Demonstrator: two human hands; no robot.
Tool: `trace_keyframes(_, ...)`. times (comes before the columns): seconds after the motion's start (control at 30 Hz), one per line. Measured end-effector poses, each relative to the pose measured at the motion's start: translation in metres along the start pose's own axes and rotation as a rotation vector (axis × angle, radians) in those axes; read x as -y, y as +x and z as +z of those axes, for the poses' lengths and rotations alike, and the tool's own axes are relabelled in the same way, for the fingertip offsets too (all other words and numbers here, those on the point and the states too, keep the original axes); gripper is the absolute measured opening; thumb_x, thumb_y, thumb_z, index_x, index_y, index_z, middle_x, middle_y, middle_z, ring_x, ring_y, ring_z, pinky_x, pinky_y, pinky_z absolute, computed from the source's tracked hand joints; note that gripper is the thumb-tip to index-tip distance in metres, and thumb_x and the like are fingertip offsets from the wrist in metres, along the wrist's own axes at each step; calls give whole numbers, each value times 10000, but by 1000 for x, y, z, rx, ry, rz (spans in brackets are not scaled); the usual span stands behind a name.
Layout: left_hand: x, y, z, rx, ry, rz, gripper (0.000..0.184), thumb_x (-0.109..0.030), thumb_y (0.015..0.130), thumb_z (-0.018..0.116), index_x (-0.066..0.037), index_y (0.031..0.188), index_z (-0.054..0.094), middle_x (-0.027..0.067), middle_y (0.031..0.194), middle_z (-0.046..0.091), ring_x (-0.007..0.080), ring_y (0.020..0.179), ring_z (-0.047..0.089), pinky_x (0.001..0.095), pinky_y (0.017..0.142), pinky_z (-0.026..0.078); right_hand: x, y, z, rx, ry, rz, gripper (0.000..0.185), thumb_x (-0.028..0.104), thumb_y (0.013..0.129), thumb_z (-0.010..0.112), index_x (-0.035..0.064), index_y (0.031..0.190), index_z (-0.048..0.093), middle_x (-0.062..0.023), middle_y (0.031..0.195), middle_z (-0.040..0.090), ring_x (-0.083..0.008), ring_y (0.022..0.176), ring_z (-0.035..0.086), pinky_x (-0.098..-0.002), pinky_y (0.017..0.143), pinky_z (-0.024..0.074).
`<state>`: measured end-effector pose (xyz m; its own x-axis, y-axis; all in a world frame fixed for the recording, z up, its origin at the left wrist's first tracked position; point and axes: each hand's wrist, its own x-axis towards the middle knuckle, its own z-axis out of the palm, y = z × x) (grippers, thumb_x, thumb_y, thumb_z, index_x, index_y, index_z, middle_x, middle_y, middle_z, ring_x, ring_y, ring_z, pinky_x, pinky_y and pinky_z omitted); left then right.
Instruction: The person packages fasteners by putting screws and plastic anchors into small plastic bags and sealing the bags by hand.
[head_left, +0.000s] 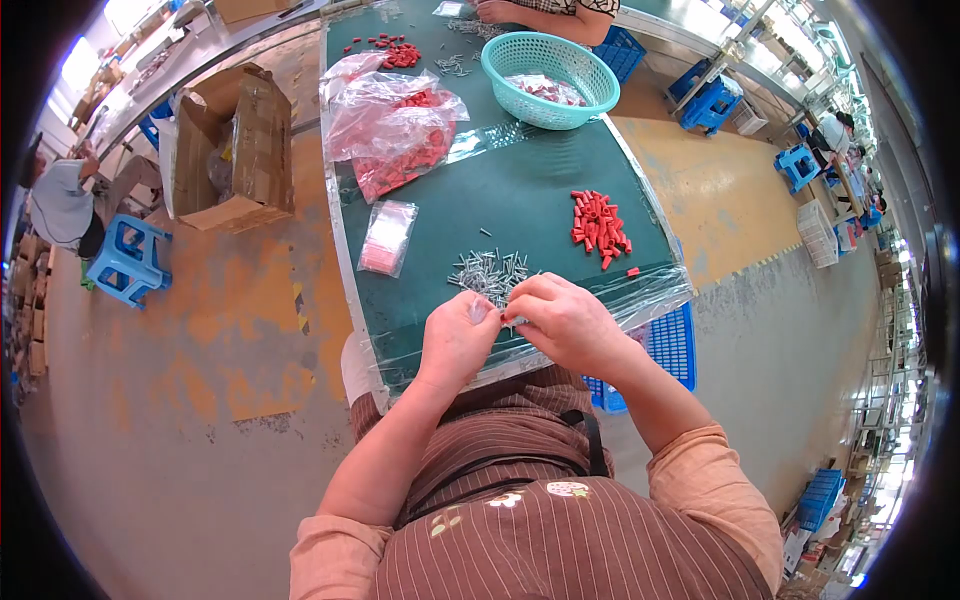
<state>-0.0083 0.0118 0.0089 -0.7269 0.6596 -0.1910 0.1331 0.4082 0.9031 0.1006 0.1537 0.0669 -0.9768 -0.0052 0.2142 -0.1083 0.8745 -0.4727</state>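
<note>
My left hand (458, 338) is closed on a small clear plastic bag (479, 308), part of which pokes up between thumb and fingers. My right hand (572, 318) meets it, fingertips pinched at the bag's edge; a bit of red shows between the hands, too small to make out. Just beyond them lies a pile of silver screws (488, 272). To the right is a heap of red plastic plugs (600, 226), with one loose plug (633, 272) nearer me. A stack of small clear bags with red print (388, 238) lies at the left.
A large clear bag of red plugs (405, 155) lies on the green table (520, 190). Beyond it stands a teal basket (550, 110) holding filled packets. Another person's arm (550, 20) rests at the far end. A blue crate (670, 350) sits below the right edge.
</note>
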Motion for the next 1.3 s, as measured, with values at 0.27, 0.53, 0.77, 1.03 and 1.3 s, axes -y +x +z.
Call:
trace_keyframes(0.27, -4, -2, -6, 163, -361, -16, 127, -148, 863, 672, -21, 851, 683, -11, 759, 656, 58, 697, 553, 237, 627, 454, -14, -8, 14, -28, 130, 137, 105, 86, 793, 709, 36, 883, 688, -92, 931, 648, -286, 917, 618, -375, 810, 505)
trace_keyframes(0.53, 7, -2, -2, 151, -378, -3, 85, -109, 862, 708, -31, 889, 687, -36, 774, 631, 46, 711, 533, 215, 636, 438, -24, -22, 14, -154, 539, 388, 57, -15, 842, 685, -4, 896, 670, -37, 889, 649, -101, 795, 625, -245, 723, 503)
trace_keyframes(0.77, -1, -7, 2, 116, -453, -10, 91, -126, 859, 700, -43, 893, 688, -31, 742, 608, 48, 613, 501, 205, 531, 396, -29, -28, 26, -278, 707, 448, 130, -9, 849, 679, -3, 976, 652, -15, 880, 655, -62, 798, 604, -231, 729, 507)
trace_keyframes(1.03, 1, -4, 6, 98, -489, -57, 45, -67, 852, 690, -37, 860, 658, -32, 658, 547, 38, 503, 449, 191, 442, 313, -26, -30, 36, -382, 780, 387, 162, 14, 814, 678, 9, 958, 604, -31, 825, 607, -84, 774, 580, -265, 708, 502)
trace_keyframes(1.3, -8, -7, 20, 236, -559, 60, 37, -34, 888, 677, -12, 889, 647, -27, 612, 518, 34, 453, 406, 192, 405, 282, -15, -44, 25, -366, 896, 409, 167, -43, 820, 646, -9, 971, 582, -39, 849, 613, -89, 817, 581, -259, 743, 504)
